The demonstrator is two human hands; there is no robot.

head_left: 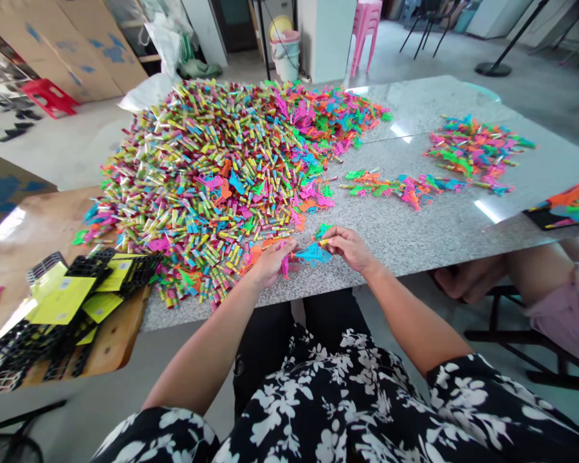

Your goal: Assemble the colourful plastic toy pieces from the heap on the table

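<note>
My left hand (271, 263), near the table's front edge, is closed on a small pink plastic piece (285, 265) that looks like a toy gun. To its right, my right hand (350, 248) pinches a short yellow tube (324, 243). A blue toy gun (313, 254) shows between the hands; whether it is held or lying on the table I cannot tell. Orange pieces (260, 251) lie just beyond my left hand, and a green piece (323, 230) is beside my right fingers. A large heap of small printed tubes (197, 148) rises on the left.
Coloured toy guns (338, 116) lie behind the heap, with a strip (405, 188) and a pile (477, 151) to the right on the speckled stone table (390, 244). Black mesh packs with yellow cards (65, 299) cover the wooden table. Another person's leg (535, 270) is at right.
</note>
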